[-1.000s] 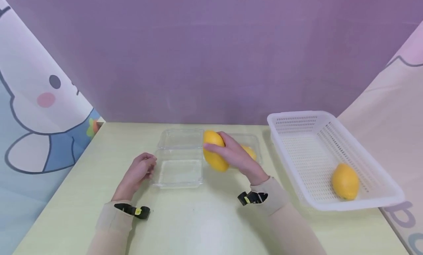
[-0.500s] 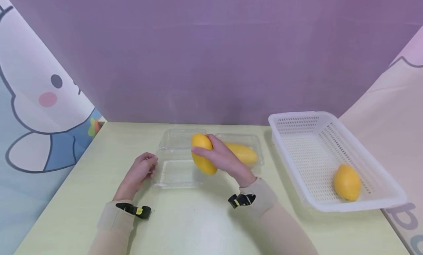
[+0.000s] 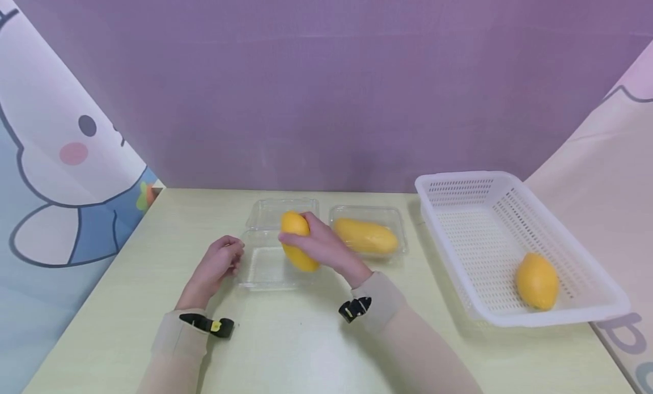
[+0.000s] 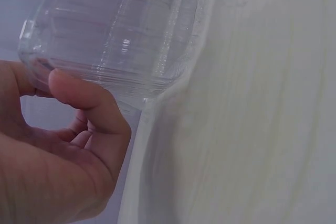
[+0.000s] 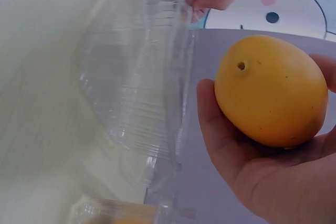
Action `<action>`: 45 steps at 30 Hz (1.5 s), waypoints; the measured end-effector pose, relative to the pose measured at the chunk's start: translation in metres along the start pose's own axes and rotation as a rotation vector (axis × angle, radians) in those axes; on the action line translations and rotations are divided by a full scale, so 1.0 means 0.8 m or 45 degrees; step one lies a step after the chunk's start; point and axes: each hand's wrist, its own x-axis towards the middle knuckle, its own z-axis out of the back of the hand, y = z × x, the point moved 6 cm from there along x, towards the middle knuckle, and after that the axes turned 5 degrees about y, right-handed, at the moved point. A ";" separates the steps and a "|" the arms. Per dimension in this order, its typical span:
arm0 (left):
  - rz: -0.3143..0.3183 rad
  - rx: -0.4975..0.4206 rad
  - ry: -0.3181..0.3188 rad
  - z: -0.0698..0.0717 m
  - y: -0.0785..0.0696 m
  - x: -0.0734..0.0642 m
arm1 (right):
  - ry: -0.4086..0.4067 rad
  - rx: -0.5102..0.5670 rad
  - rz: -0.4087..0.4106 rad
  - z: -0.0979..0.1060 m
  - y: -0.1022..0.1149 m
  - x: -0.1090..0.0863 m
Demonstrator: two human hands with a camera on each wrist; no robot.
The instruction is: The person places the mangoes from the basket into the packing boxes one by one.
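A yellow mango [image 3: 295,244] is gripped in my right hand [image 3: 329,246], thumb on one side and fingers on the other. It is held above an open clear plastic box [image 3: 260,269], whose hinged lid [image 3: 270,212] lies back toward the wall. In the right wrist view the mango [image 5: 270,93] has its stem end toward the camera, apart from the box [image 5: 126,72]. At the box's left edge, my left hand [image 3: 216,263] pinches the rim; the left wrist view has its curled fingers [image 4: 86,98] against the clear wall [image 4: 100,30].
Right of the open box stands another clear box [image 3: 402,235] with a yellow mango [image 3: 366,235] inside. A white perforated basket [image 3: 459,241] occupies the table's right side, holding one mango [image 3: 537,280]. A purple wall [image 3: 326,99] rises behind the table [image 3: 285,348].
My right hand has carried the mango leftward, from beside the open box to over it. This uncovers the mango in the other box. My left hand stays at the rim.
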 end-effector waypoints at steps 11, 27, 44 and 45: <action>-0.011 -0.018 0.006 -0.001 0.000 0.001 | 0.046 -0.182 -0.019 -0.026 -0.007 0.016; 0.009 -0.050 0.016 -0.007 0.002 0.005 | 0.088 -0.468 -0.251 -0.055 -0.022 0.032; 0.006 -0.030 -0.003 -0.004 0.002 0.002 | 0.145 -0.544 -0.236 -0.072 -0.020 0.031; 0.005 -0.031 -0.005 -0.003 0.002 0.002 | 0.144 -0.519 -0.232 -0.073 -0.019 0.031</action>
